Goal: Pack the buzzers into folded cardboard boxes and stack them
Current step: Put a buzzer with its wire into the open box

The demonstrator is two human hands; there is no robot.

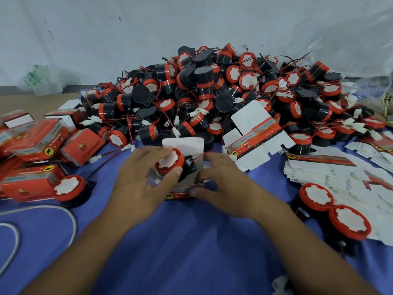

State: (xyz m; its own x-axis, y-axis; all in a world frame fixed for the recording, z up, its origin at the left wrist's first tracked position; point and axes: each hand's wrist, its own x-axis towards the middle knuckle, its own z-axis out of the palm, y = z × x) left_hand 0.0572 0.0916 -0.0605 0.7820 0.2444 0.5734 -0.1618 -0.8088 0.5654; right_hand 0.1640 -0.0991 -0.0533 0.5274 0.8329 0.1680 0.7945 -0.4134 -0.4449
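Cardboard packing is only partly done, in my judgement. Some closed red printed boxes [32,143] lie on the left side of the counter [180,241], which is covered with a blue cloth. They are heaped loosely, some on top of others, so I would not call them properly stacked. Behind my hands rises a big heap of loose black and red buzzers with thin wires [212,90]. On the right lie many flat unfolded white box blanks [340,179], and one more printed blank [255,133] leans on the foot of the heap. Most of the work is left, then.

Now I am filling one box. My left hand [138,179] grips a red-capped black buzzer with a white centre [170,161]. The fingers [177,170] are curled around its red rim, with the thumb below it and the other fingers above. The buzzer sits at the mouth of the open cardboard box [185,143], whose white flap stands up just behind it. I cannot tell how deep the buzzer is inside. My right hand [223,179] pinches the right side of this box and keeps it steady. Its thin red wire runs across between my two hands, so it needs tucking in before the flap closes.
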